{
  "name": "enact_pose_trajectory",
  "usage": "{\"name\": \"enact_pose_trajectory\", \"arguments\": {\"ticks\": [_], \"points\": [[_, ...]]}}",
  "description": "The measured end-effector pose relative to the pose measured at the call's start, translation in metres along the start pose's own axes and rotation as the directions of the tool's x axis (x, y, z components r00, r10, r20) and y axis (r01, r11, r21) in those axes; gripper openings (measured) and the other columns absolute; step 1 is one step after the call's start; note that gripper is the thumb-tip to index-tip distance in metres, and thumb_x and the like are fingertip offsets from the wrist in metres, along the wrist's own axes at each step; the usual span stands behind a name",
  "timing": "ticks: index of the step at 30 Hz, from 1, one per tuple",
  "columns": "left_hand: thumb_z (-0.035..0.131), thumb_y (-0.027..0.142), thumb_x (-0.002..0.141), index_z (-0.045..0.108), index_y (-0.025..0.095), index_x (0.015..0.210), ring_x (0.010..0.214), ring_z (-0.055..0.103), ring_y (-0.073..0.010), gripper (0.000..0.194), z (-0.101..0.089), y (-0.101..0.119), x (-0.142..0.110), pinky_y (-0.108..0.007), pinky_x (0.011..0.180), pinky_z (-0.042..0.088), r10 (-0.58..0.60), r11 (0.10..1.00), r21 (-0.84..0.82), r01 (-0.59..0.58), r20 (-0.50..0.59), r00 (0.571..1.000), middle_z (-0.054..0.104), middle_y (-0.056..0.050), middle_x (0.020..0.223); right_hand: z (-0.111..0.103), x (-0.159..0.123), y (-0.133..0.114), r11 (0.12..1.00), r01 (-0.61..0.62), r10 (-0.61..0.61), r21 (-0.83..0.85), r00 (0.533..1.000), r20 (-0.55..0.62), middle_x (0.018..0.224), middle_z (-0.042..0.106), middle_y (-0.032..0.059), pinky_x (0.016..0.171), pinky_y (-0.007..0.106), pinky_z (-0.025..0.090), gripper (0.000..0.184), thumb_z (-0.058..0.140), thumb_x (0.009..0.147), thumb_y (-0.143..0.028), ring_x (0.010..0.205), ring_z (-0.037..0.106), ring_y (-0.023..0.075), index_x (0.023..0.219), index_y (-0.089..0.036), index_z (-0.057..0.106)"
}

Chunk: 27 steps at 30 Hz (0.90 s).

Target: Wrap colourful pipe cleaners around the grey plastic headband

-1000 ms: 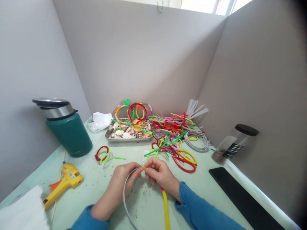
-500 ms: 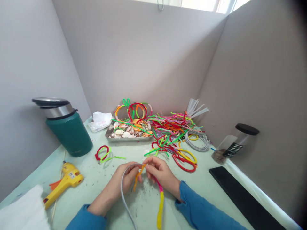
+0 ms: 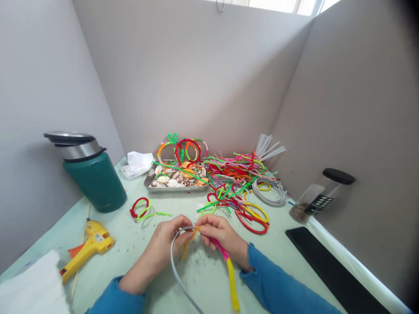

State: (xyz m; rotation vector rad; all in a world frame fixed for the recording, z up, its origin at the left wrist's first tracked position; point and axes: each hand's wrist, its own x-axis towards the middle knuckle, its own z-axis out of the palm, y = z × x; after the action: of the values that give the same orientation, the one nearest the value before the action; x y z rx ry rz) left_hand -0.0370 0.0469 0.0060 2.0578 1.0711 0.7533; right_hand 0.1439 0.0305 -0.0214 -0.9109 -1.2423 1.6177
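Note:
My left hand (image 3: 163, 248) pinches the end of a curved grey hoop (image 3: 176, 272) that arcs down towards me. My right hand (image 3: 219, 237) pinches a pipe cleaner (image 3: 229, 270) against that same end. The pipe cleaner is orange at the tip, pink in the middle and yellow lower down. Its orange tip hangs in a short loop between my two hands. Both hands meet just above the pale green table (image 3: 203, 279).
A green flask (image 3: 93, 176) stands at the left, a yellow glue gun (image 3: 87, 248) in front of it. A metal tray of shells (image 3: 176, 179), a heap of coloured pipe cleaners (image 3: 235, 179), grey hoops (image 3: 270, 192), a jar (image 3: 319, 196) and a black slab (image 3: 330, 270) lie around.
The orange tip, short a second ago, now hangs in a loop at the hoop's end. The hoop and the yellow tail have swung slightly; my hands stay together.

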Motion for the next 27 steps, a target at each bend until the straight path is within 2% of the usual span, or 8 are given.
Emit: {"name": "enact_pose_trajectory", "arguments": {"ticks": [5,8,11,21,27], "points": [[0.053,0.023,0.078,0.058,0.018,0.081,0.050,0.042,-0.0094,0.008,-0.0032,0.0043,-0.0012,-0.019,0.049,0.034,0.102,0.990,0.101,-0.099,-0.023,0.995,0.053,0.004,0.059,-0.0001,-0.0012,-0.0038,0.999,-0.021,0.018,0.047,0.998,0.059,0.048,0.052,-0.0052,0.034,0.016,0.025,0.021,0.059,0.075,-0.032,0.034,0.038,0.0034,0.083,-0.012,0.057],[0.051,0.018,0.079,0.058,0.019,0.084,0.058,0.049,-0.0105,0.009,-0.0038,0.0056,-0.0017,-0.020,0.055,0.038,0.219,0.970,0.114,-0.216,-0.010,0.976,0.058,0.001,0.070,0.0000,-0.0016,-0.0062,0.996,-0.059,0.052,0.073,0.995,0.090,0.047,0.052,-0.0055,0.034,0.016,0.025,0.023,0.062,0.072,-0.032,0.033,0.039,0.0038,0.084,-0.012,0.057],[0.049,0.014,0.080,0.058,0.019,0.085,0.066,0.054,-0.0121,0.011,-0.0036,0.0041,-0.0024,-0.022,0.060,0.040,0.289,0.953,0.092,-0.288,0.005,0.957,0.060,-0.002,0.078,0.0001,-0.0019,-0.0076,0.992,-0.086,0.076,0.090,0.992,0.102,0.047,0.053,-0.0052,0.033,0.016,0.026,0.024,0.063,0.069,-0.032,0.033,0.040,0.0041,0.083,-0.012,0.057],[0.052,0.015,0.079,0.058,0.017,0.079,0.064,0.055,-0.0118,0.007,-0.0032,0.0034,-0.0024,-0.021,0.059,0.041,0.293,0.955,0.058,-0.292,-0.018,0.956,0.061,-0.002,0.074,-0.0003,-0.0027,-0.0046,0.993,-0.076,0.064,0.094,0.990,0.124,0.049,0.055,-0.0048,0.033,0.015,0.028,0.024,0.064,0.071,-0.031,0.033,0.041,0.0038,0.084,-0.013,0.056],[0.053,0.016,0.079,0.060,0.017,0.080,0.062,0.055,-0.0119,0.008,-0.0068,0.0044,-0.0033,-0.022,0.057,0.041,0.288,0.955,0.062,-0.289,0.026,0.957,0.062,-0.002,0.073,0.0007,-0.0036,-0.0074,0.993,-0.085,0.074,0.084,0.989,0.126,0.047,0.055,-0.0048,0.032,0.014,0.027,0.021,0.063,0.071,-0.029,0.032,0.040,0.0034,0.083,-0.012,0.057]]}}
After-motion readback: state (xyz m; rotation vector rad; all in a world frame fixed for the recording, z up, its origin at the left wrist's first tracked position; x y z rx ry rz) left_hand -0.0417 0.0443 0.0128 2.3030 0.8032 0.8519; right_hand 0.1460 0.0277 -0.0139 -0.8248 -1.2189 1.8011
